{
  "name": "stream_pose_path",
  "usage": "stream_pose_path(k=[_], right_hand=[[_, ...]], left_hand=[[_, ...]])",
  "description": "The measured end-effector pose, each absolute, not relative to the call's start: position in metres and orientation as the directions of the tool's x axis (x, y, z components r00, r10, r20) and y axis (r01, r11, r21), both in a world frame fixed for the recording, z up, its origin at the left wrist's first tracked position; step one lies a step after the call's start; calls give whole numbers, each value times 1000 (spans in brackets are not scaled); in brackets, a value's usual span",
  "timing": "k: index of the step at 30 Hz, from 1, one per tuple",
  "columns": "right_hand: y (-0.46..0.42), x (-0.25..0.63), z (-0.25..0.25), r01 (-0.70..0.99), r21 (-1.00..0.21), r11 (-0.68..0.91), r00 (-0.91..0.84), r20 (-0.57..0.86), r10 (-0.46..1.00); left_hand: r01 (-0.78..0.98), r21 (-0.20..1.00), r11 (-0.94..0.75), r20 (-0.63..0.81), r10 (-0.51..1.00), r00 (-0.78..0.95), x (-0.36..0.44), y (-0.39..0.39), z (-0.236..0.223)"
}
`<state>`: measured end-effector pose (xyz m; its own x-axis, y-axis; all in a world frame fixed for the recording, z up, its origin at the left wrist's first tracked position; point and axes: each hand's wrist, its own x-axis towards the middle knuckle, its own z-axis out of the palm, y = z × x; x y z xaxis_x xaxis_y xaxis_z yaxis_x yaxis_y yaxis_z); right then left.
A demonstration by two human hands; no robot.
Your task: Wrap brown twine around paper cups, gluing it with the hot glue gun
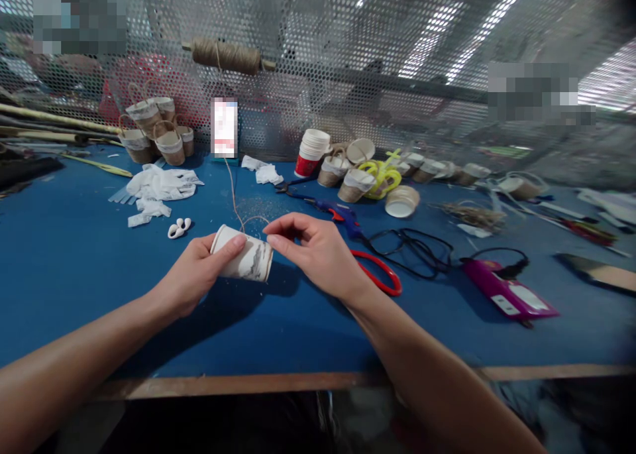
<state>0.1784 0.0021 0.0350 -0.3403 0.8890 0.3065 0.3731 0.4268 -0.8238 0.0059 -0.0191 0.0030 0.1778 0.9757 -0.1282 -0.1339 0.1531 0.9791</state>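
My left hand (pixel 206 268) grips a white paper cup (pixel 243 260) with a grey printed pattern, tilted on its side above the blue table, thumb on its upper side. Jute twine (pixel 232 182) comes down to the cup from a twine spool (pixel 226 55) mounted on the mesh. A loop of the twine arches over from the cup to my right hand (pixel 311 245), whose thumb and forefinger are pinched together at the cup's right end. Behind my right hand lies a blue glue gun (pixel 342 215), and a red looped handle (pixel 380 275) shows beside my wrist.
Small twine-wrapped baskets (pixel 169 146) stand at the back left, with others at the back right. Around them are stacked paper cups (pixel 313 152), yellow ribbon (pixel 382 175) and white lace (pixel 161 182). A purple power strip (pixel 507 291) and black cable (pixel 412 248) lie on the right.
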Motion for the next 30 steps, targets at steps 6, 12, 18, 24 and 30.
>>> stream_pose_path(k=[6, 12, 18, 24, 30], right_hand=[[3, 178, 33, 409, -797, 444, -342, 318, 885], [3, 179, 33, 424, -792, 439, -341, 310, 888], [2, 179, 33, 416, -799, 434, -335, 309, 890], [2, 178, 33, 432, -784, 446, -327, 325, 887], [2, 178, 33, 468, -755, 460, -317, 343, 884]], left_hand=[[-155, 970, 185, -156, 971, 183, 6, -20, 4], [-202, 957, 208, -170, 967, 191, 7, -20, 4], [-220, 954, 204, -165, 969, 182, 8, -21, 4], [-218, 955, 199, -165, 973, 164, 8, -21, 5], [-208, 960, 185, -155, 976, 152, 9, -20, 4]])
